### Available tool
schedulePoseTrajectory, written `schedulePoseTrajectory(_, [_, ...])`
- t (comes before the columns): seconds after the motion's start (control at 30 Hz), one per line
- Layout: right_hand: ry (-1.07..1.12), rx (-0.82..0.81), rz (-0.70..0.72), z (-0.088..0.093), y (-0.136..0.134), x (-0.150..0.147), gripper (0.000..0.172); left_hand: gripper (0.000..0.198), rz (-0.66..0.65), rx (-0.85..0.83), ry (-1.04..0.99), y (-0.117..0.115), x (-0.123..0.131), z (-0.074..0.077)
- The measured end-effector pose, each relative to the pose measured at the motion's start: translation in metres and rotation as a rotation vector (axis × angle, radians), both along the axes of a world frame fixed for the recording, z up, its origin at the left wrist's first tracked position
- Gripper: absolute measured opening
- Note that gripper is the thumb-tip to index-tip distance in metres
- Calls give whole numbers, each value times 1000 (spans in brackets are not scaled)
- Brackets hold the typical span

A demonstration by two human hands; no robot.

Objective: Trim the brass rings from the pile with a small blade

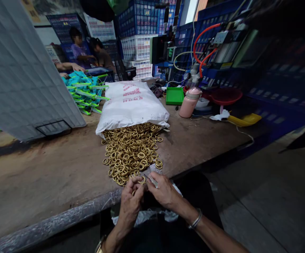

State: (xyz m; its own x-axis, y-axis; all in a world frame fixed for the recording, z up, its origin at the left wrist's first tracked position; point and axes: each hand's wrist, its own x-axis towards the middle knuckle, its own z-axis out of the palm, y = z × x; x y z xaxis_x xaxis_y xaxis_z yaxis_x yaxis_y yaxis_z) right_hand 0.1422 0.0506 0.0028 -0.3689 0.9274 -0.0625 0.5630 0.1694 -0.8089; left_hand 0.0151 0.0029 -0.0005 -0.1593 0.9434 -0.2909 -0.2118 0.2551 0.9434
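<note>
My left hand (pixel 130 201) is closed around a brass-coloured ring (pixel 141 180) at the near table edge. My right hand (pixel 163 191) pinches a small grey metal tool (pixel 152 180) whose tip meets that ring. Just beyond both hands lies a heap of several brass rings (pixel 131 149), spilling from the mouth of a white woven sack (pixel 132 103) with red print. A clear plastic bag (pixel 152 214) rests in my lap under the hands.
A worn wooden table (pixel 49 175) carries a grey crate (pixel 23 73) at left, teal and green parts (pixel 85 91), a green tray (pixel 175 95), a pink bottle (pixel 189 102), a red bowl (pixel 226 95) and a yellow scoop (pixel 244 120). Two people sit at the far end before stacked blue and white crates.
</note>
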Motion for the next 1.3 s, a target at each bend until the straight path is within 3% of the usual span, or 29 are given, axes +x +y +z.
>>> schedulePoseTrajectory(0.17, [84, 106, 74, 1, -4, 3, 3, 30, -63, -72, 0, -1, 0, 1])
schedulePoseTrajectory(0.33, [130, -28, 10, 3, -3, 0, 19, 20, -16, 175, 327, 1, -2, -3])
schedulePoseTrajectory(0.43, [158, -143, 10, 2, -1, -1, 23, 16, -22, 264, 423, 1, -1, -4])
schedulePoseTrajectory(0.57, [210, -229, -1, -2, 1, 0, 19, 21, -58, 146, 296, 2, 3, -1])
schedulePoseTrajectory(0.7, [182, -134, -34, -4, 1, 1, 20, 31, -126, -48, 51, 2, 6, 0])
schedulePoseTrajectory(0.93, [255, -156, -18, 1, 0, 5, 21, 29, -154, -60, -138, -2, 8, -7])
schedulePoseTrajectory(1.13, [98, -63, -36, -5, -2, 10, 18, 30, -140, -85, -85, -3, 11, -7])
schedulePoseTrajectory(1.23, [-54, 23, 46, -7, -6, 12, 10, 34, -108, -102, -26, -1, 12, -2])
schedulePoseTrajectory(1.3, [-149, 60, 118, -6, -9, 13, 14, 35, -87, -92, -18, -1, 13, 1])
